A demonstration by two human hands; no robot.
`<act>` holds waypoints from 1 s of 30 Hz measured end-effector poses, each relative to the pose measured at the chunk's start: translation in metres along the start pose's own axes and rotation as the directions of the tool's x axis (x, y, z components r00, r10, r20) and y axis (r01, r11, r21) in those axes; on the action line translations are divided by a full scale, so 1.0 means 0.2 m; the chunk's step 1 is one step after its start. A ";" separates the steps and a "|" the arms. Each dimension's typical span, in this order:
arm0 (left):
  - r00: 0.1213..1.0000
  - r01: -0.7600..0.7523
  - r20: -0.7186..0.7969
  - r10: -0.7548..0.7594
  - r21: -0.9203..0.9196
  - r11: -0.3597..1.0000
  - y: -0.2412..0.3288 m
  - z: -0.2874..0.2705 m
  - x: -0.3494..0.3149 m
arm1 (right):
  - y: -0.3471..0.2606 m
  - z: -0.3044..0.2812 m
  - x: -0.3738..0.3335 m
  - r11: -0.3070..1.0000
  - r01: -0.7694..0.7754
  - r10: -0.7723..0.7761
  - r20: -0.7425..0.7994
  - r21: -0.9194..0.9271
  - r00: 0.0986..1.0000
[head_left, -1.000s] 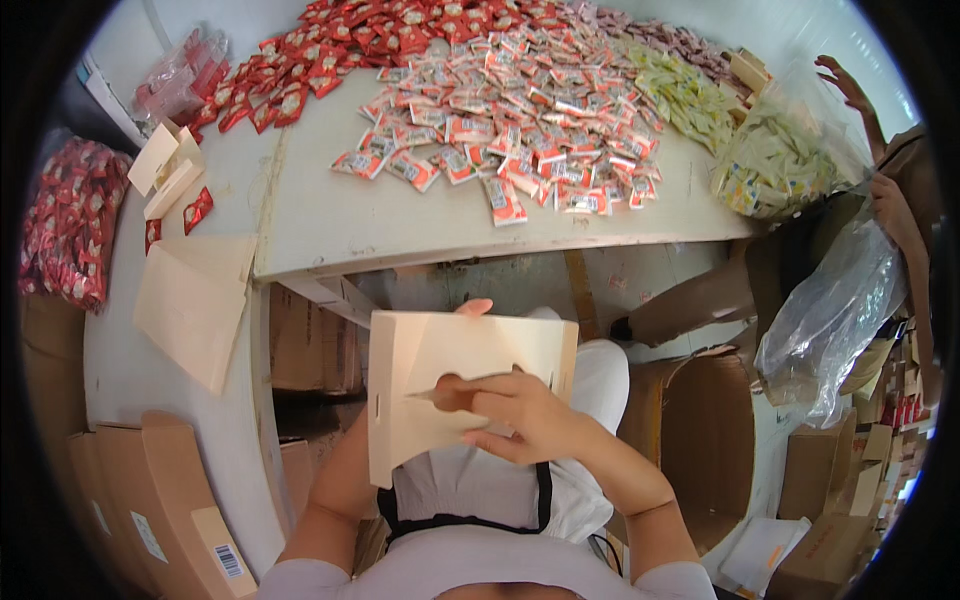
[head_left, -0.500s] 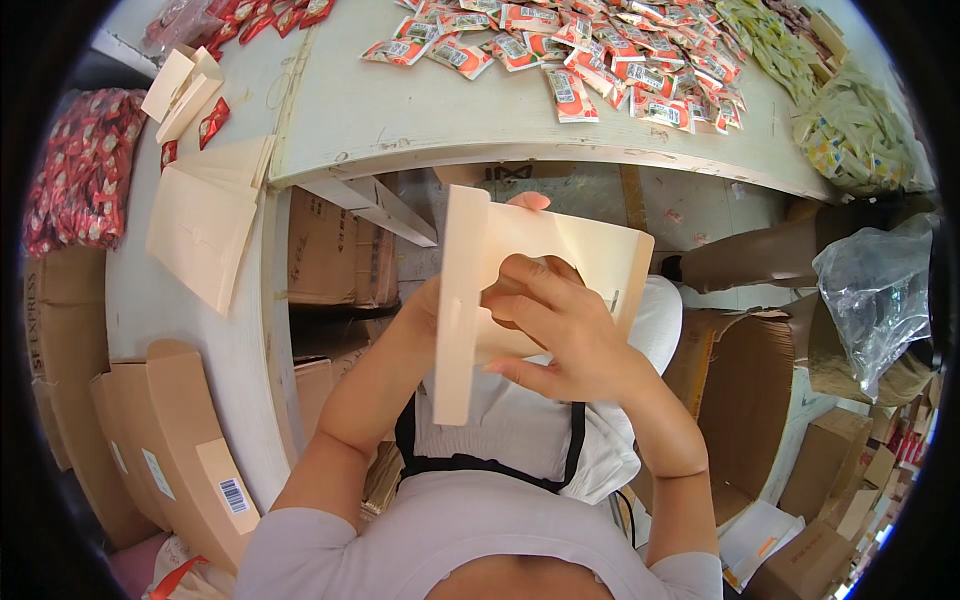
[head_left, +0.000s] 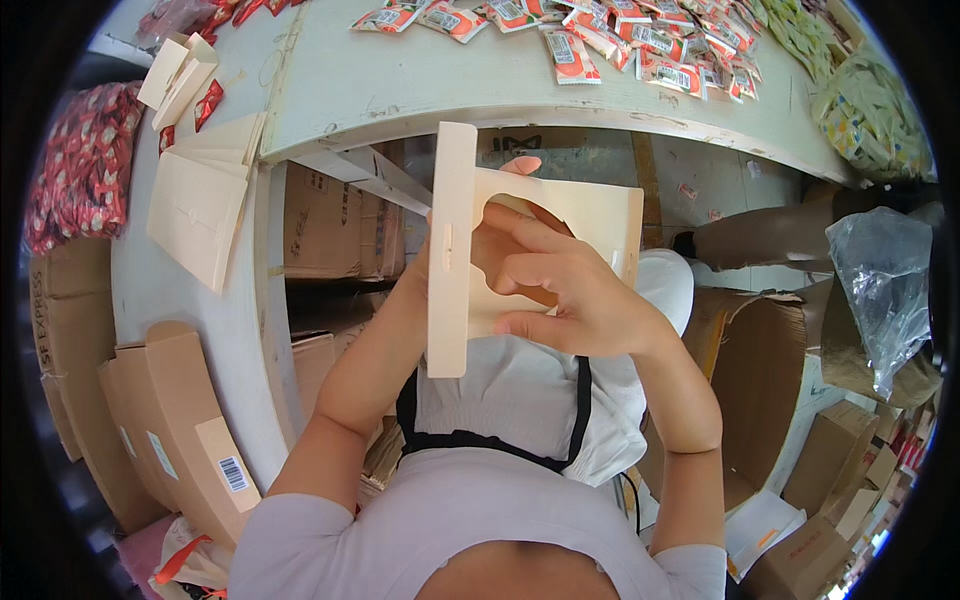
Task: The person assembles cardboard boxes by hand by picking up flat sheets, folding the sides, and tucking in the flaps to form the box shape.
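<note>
A cream folding cardboard box [head_left: 453, 300] with a rounded cut-out in its face is held up in front of my lap. Most of my left hand [head_left: 522, 166] is hidden behind it; fingertips show over the top edge, so the hand is closed around the box from the back. My right hand [head_left: 585, 295] lies across the face, its fingers bent into the cut-out and its thumb against the panel below. A narrow flap stands up along the box's left side. Flat cream box blanks [head_left: 200, 205] lie stacked on the table at the left.
Many small red-and-white packets [head_left: 650, 50] cover the far tabletop [head_left: 400, 110]. At the left are a bag of red packets [head_left: 85, 165] and another folded cream box [head_left: 180, 80]. An open brown carton [head_left: 750, 400] stands at my right, near a clear plastic bag [head_left: 875, 290].
The box and both hands sit higher in the picture, as does the table. My right fingers have shifted within the cut-out, with the index finger bent more.
</note>
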State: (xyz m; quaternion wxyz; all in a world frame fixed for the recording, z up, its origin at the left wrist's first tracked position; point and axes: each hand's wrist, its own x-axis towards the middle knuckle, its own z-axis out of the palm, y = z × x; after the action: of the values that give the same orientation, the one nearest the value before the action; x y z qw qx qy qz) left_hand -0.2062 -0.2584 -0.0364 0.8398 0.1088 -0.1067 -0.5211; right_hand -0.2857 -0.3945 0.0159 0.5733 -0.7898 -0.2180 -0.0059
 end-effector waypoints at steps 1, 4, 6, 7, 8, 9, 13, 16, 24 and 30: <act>1.000 0.017 -0.017 -0.016 0.005 1.000 0.00 -0.01 -0.01 | 0.01 0.00 0.00 1.000 0.015 -0.014 0.014 -0.012 1.000; 0.993 0.068 0.106 -0.053 -0.143 0.987 0.01 -0.10 0.00 | 0.02 0.05 -0.02 0.998 0.039 -0.038 0.039 -0.040 0.999; 0.994 0.075 0.086 -0.072 -0.032 0.997 0.02 -0.09 -0.05 | 0.02 0.10 -0.04 0.998 0.024 -0.023 0.016 -0.062 1.000; 0.997 0.074 0.000 -0.074 0.000 0.997 0.01 -0.03 -0.05 | 0.03 0.10 -0.05 0.998 0.013 -0.012 0.012 -0.056 1.000; 0.994 0.076 -0.086 -0.073 0.031 0.997 0.00 0.02 -0.05 | 0.04 0.10 -0.04 0.999 0.002 -0.002 0.007 -0.051 1.000; 0.983 0.073 -0.171 -0.061 0.068 0.995 0.00 0.04 -0.06 | 0.04 0.10 -0.03 0.999 -0.001 0.002 0.008 -0.045 1.000; 0.975 -0.205 -0.018 0.219 0.294 0.934 -0.02 0.05 -0.12 | 0.01 0.04 -0.03 0.998 -0.069 0.069 -0.018 -0.004 0.997; 0.953 -0.282 0.114 0.281 0.671 0.685 0.01 0.08 -0.21 | -0.02 0.06 -0.05 0.992 -0.121 0.123 -0.121 0.029 0.985; 0.912 -0.127 -0.073 0.403 0.884 0.449 -0.04 0.03 -0.31 | 0.04 0.11 -0.09 0.996 -0.091 0.090 -0.204 0.006 0.975; 0.954 -0.094 -0.181 0.240 0.578 0.811 -0.05 -0.03 -0.31 | -0.02 0.10 -0.12 0.990 -0.077 0.068 -0.077 -0.115 0.995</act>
State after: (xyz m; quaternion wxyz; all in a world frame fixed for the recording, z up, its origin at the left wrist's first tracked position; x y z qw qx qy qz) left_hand -0.2404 -0.2072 -0.0492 0.8196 0.4050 -0.1598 -0.3723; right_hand -0.3127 -0.3839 0.0065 0.5332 -0.8289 -0.1673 -0.0266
